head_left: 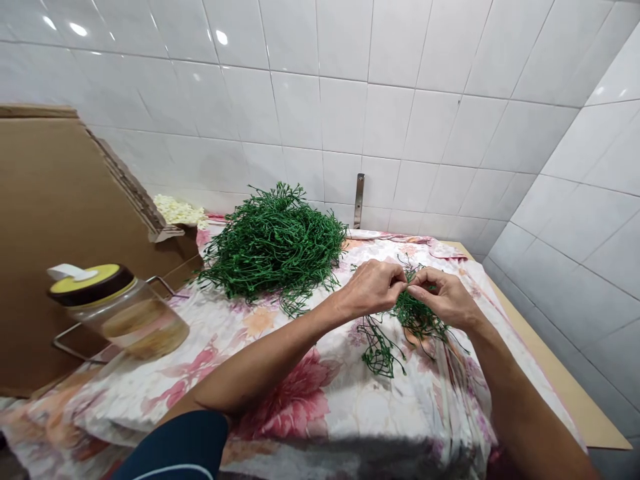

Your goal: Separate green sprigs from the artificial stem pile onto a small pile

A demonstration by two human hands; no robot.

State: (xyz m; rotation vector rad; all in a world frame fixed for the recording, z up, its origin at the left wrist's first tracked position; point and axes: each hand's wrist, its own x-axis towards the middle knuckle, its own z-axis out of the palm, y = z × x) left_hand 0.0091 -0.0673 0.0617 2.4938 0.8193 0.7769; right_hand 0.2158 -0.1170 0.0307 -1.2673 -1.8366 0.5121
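Observation:
My left hand (373, 287) and my right hand (443, 297) meet fingertip to fingertip above the table, both pinched shut on a small bunch of green plastic sprigs (417, 320). More of these green stems (380, 350) hang down from the hands onto the flowered cloth (310, 393). A large heap of the same green sprigs (275, 243) lies behind my left hand, apart from it.
A clear jar with a yellow lid (123, 310) stands on a wire stand at the left. Brown cardboard (55, 220) leans against the tiled wall. A pile of pale yellow-white pieces (177, 211) lies at the back. The table's bare wooden edge (565, 380) runs along the right.

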